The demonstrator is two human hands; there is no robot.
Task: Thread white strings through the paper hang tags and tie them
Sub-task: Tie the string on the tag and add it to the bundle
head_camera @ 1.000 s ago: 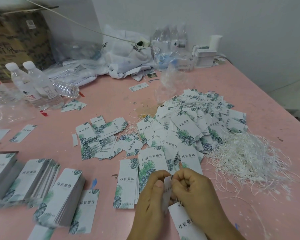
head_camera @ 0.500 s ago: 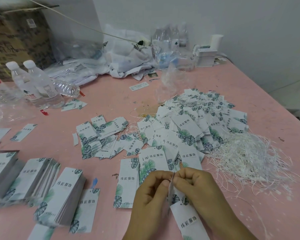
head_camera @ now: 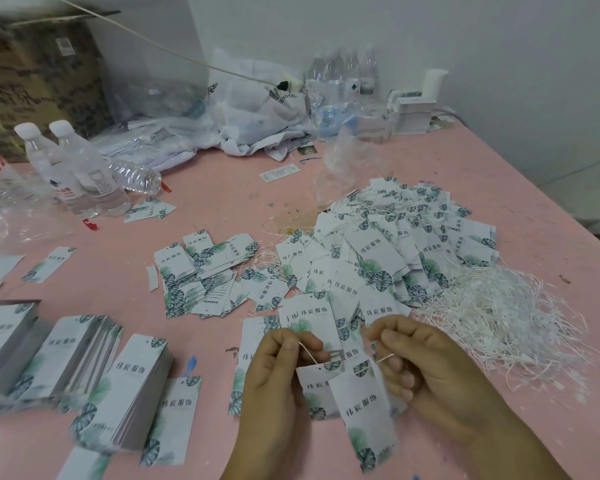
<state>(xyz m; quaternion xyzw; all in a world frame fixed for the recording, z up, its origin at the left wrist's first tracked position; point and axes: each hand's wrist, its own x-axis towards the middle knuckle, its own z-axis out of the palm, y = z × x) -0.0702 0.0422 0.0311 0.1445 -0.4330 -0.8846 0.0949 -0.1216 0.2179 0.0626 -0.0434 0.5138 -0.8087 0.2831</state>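
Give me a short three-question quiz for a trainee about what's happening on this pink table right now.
1. True or false: both hands pinch the same white string.
2. Where does the loose pile of strings lie: A, right of the hands; B, left of the hands; C, beside the bottles?
3. Fill in: the tags hanging from the string number ____.

Key
1. True: the left hand and the right hand each hold an end.
2. A.
3. Two.

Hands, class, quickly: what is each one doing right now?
Left hand: pinches one end of the white string.
Right hand: pinches the string's other end; hang tags dangle between.
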